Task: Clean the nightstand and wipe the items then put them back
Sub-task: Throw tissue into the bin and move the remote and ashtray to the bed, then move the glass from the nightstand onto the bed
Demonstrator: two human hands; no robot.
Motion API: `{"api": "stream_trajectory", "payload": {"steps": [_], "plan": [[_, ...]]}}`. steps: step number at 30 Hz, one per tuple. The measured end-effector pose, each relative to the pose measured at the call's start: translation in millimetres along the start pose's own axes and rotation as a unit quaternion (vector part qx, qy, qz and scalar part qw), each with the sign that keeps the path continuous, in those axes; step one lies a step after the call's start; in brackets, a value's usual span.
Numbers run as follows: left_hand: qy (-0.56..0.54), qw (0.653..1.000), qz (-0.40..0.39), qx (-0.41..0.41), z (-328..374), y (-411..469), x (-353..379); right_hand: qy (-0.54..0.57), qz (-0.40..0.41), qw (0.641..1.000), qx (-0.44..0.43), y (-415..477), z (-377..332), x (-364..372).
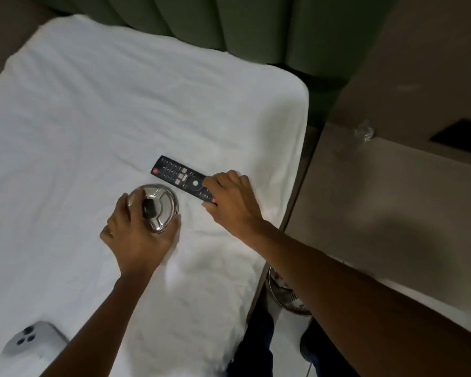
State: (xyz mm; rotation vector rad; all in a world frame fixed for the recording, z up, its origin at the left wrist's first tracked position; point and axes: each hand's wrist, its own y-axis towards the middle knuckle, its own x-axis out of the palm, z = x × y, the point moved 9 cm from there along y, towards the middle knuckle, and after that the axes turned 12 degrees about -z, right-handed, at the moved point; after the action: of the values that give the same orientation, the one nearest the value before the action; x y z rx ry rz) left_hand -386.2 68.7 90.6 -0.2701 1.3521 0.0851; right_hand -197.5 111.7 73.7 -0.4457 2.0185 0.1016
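A round shiny metal ashtray [161, 206] with a black knob on top sits on the white bed sheet [98, 112]. My left hand [136, 235] wraps around its near side, fingers on both edges. A black TV remote [180, 176] lies on the sheet just to the right, pointing up-left. My right hand [233, 201] is closed over the remote's near end. The beige nightstand top [378, 213] lies to the right of the bed.
A pale phone [34, 341] lies camera-side up on the sheet at bottom left. A green padded headboard [229, 25] runs along the top. A crumpled clear wrapper [365, 130] and a dark rectangle [460, 136] sit on the nightstand. A round metal bin [286, 297] stands below.
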Motion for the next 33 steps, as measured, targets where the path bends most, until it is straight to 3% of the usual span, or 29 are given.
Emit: {"api": "stream_trajectory", "payload": {"steps": [3,5,9,12,17,20,23,28,31,33], "plan": [[-0.038,0.998,-0.054,-0.017,-9.1,1.3,18.4,0.001,0.011,1.000,-0.019,-0.8,5.8,1.9],[-0.034,0.999,-0.038,-0.011,-0.3,4.7,17.7,0.026,0.059,0.998,0.001,-6.8,31.0,-14.3],[-0.043,0.994,0.016,0.098,76.7,26.1,7.9,0.004,0.141,0.984,0.108,-28.7,129.0,-54.6],[-0.013,0.980,0.024,0.198,164.4,41.1,14.9,-0.019,0.103,0.972,0.211,-37.0,209.0,-69.3],[0.036,0.945,-0.033,0.323,306.2,47.9,64.4,-0.068,0.025,0.935,0.348,-40.1,322.8,-81.5],[0.052,0.906,-0.082,0.412,363.3,32.5,104.8,-0.042,-0.026,0.932,0.359,-34.4,359.1,-73.8],[0.010,0.890,-0.172,0.421,378.2,17.1,135.1,-0.008,-0.060,0.939,0.339,-36.5,373.6,-60.9],[-0.128,0.895,-0.253,0.344,352.9,10.7,148.5,0.114,0.062,0.922,0.364,-71.1,374.3,-62.3],[-0.177,0.904,-0.230,0.314,350.9,20.3,131.9,0.221,0.233,0.875,0.363,-103.6,357.9,-80.5],[-0.237,0.906,-0.216,0.276,351.6,36.6,114.5,0.328,0.323,0.832,0.311,-112.8,338.8,-94.0]]}}
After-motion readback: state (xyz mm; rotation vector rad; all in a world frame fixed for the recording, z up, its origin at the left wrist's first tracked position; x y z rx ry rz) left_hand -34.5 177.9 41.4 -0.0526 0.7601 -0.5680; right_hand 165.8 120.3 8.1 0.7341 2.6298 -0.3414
